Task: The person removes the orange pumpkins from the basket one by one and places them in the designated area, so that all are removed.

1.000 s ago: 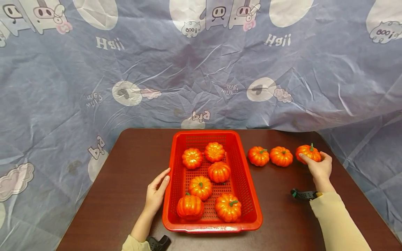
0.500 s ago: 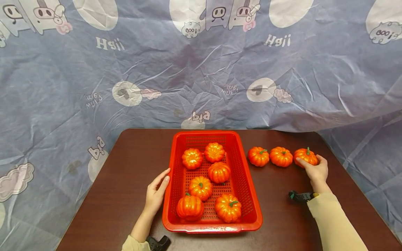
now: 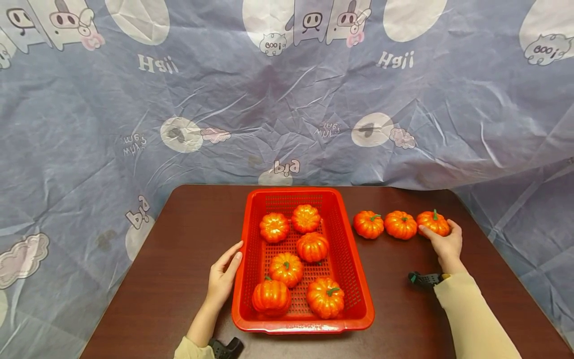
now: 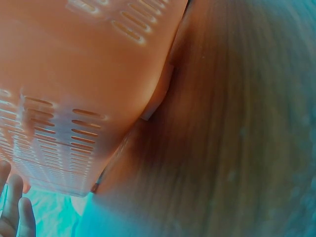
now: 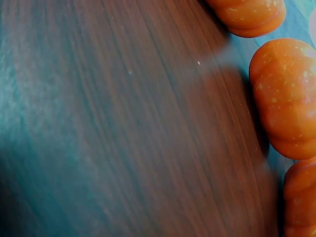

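Observation:
At the right of the table, my right hand [image 3: 447, 244] holds a small orange pumpkin [image 3: 433, 223] with a green stem between thumb and fingers. The pumpkin stands upright at the end of a row, right beside a second pumpkin [image 3: 401, 225]; a third pumpkin [image 3: 368, 224] is close to the basket. My left hand [image 3: 222, 274] touches the left rim of the red plastic basket [image 3: 302, 326] with its fingertips, and the left wrist view shows its fingers [image 4: 26, 217] fairly straight beside the slotted basket wall. Several pumpkins [image 3: 286, 269] lie spread inside the basket.
The dark brown wooden table [image 3: 179, 259] carries the basket and the row. A blue-grey printed cloth [image 3: 269, 99] hangs behind the table's back edge. Each wrist wears a black strap [image 3: 426, 279]. In the right wrist view, pumpkins [image 5: 286, 98] line the right edge.
My right hand has moved left with its pumpkin, narrowing the gap to the middle pumpkin in the row. The left hand, the basket and the other pumpkins stay put.

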The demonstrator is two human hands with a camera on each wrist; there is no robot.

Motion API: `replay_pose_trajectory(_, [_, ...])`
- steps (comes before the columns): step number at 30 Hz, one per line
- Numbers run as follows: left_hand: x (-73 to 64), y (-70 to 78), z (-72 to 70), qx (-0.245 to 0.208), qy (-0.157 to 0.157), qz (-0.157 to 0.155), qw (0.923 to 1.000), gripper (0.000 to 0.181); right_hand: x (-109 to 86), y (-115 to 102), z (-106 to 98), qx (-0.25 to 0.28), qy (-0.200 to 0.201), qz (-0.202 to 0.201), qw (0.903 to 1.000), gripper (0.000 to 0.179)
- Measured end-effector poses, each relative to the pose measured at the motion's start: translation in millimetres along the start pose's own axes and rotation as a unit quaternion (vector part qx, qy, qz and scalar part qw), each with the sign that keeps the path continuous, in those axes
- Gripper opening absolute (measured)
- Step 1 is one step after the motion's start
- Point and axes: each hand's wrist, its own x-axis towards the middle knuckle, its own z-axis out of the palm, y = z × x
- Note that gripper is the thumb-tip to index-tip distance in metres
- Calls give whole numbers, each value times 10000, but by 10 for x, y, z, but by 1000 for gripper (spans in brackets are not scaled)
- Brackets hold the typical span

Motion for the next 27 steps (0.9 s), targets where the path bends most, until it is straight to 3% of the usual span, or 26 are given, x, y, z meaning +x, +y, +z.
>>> replay_pose_trajectory(3, [-4,-4,0,7,11,15,10000,31,-7,-14,-3,52,28,151,9999,96])
replay_pose_trajectory(9, [-1,-9,0,13,13,37,10000,31,-42,-175,-36,319,530,371,9974,93])
replay_pose_trajectory(15, [6,-3,-5,70,22,13,10000,31,-90,-475,-35,442,724,124,9963,88])
replay_pose_trajectory(27, [0,-1,-4,52,12,-74,10000,31,-331,-1042,96,1201,447,-580,9901,76])
